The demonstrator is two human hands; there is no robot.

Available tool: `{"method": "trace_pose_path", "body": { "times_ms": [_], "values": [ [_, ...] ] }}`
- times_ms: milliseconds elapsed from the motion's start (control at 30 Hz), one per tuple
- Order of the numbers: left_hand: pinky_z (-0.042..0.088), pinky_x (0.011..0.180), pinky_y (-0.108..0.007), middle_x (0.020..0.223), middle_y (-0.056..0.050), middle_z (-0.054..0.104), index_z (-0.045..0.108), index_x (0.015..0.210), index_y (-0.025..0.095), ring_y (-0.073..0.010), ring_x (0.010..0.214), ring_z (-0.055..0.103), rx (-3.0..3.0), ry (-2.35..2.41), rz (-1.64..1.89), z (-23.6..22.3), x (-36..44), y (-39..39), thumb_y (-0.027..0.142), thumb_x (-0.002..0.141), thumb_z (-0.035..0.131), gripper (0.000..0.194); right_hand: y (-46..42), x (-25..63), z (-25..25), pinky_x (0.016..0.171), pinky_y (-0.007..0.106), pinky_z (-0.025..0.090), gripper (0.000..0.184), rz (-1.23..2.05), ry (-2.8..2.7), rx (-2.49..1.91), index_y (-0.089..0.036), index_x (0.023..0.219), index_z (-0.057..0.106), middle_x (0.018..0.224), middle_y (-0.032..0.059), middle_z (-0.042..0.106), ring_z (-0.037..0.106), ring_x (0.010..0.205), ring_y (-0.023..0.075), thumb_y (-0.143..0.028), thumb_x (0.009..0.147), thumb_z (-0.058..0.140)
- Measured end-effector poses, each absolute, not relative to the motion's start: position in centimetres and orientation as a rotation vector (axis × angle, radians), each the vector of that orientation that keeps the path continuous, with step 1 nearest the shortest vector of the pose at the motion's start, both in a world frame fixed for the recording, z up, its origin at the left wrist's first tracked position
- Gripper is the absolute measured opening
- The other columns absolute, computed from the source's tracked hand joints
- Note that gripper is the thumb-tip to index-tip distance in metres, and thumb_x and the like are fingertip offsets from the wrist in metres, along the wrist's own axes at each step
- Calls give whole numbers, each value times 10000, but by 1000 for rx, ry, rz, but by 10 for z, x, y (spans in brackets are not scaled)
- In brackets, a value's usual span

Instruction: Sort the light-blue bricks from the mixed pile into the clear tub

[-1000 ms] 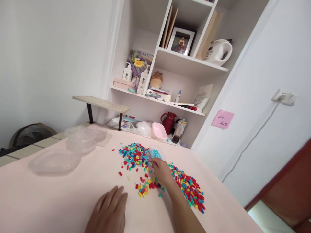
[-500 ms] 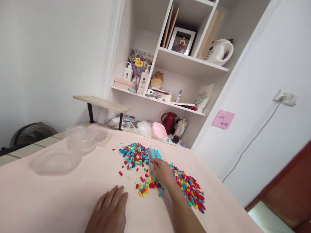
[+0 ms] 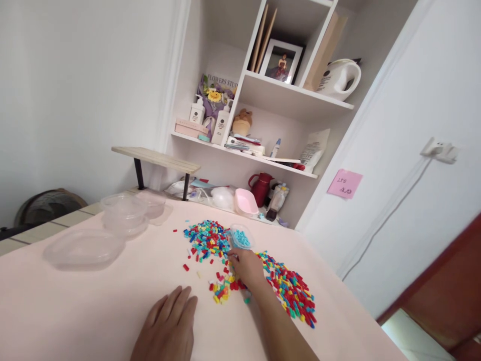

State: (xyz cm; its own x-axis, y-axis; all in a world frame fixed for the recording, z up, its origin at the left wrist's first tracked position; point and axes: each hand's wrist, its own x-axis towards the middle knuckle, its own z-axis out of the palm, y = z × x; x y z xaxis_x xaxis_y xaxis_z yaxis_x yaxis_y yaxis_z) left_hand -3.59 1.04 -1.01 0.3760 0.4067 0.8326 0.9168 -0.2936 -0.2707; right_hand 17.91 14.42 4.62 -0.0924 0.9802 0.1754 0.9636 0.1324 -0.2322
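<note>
My left hand lies flat on the pale pink tabletop, fingers stretched out, holding nothing. My right hand reaches over the middle of the table with thumb and index finger pinched together; whatever is between them is too small to make out. Its fingertips are at the near right edge of a mixed pile of small coloured toy bricks. Just beyond it stands a small clear tub with light blue bricks inside. Under and beside the wrist are loose red and yellow bricks. A larger brick pile spreads right of the forearm.
Clear plastic containers and a clear lid-like tray sit at the left. A small wooden riser stands behind them. At the back are a pink tub, a red jug and a bottle, below white shelves.
My right hand has drawn back slightly toward me, away from the clear tub, uncovering more of its near rim. My left hand has stayed in place.
</note>
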Motion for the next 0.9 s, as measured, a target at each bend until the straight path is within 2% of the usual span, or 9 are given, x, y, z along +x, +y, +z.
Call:
{"method": "trace_pose_path", "body": {
  "times_ms": [233,400,600,767,900],
  "values": [
    [371,940,-344,1092,-18,749,613,1099,233,-183,1026,663,-1882,-1193,-842,-16,-36,10,144,736,491,393,144,167,47,800,281,454,278,50,-2179,-1871,-396,1052,762,1051,-14,776,693,1006,221,-276,908,556],
    [373,953,-333,1124,-20,736,611,1123,241,-180,1065,647,-1910,-1217,-872,-20,-36,11,133,745,493,410,144,168,49,737,288,445,240,69,-2170,-1883,-355,1002,772,1021,14,774,694,955,239,-266,878,588],
    [383,945,-339,1118,-23,738,618,1115,244,-183,1057,649,-1897,-1206,-885,-21,-36,12,147,762,490,387,146,173,45,682,259,416,184,123,-2112,-1790,-312,911,776,901,17,765,674,865,209,-282,860,602],
    [378,949,-346,1127,-24,739,619,1119,237,-184,1057,650,-1899,-1200,-854,-21,-37,12,154,759,502,388,157,192,43,612,261,408,296,271,-1795,-1539,-226,904,782,673,17,688,599,632,177,-376,864,530],
    [380,943,-349,1121,-28,739,623,1114,230,-184,1057,649,-1900,-1201,-858,-20,-36,12,141,757,496,390,172,213,39,573,276,416,423,320,-1544,-1445,-163,903,781,608,27,637,563,579,187,-492,825,528]
  ]
}}
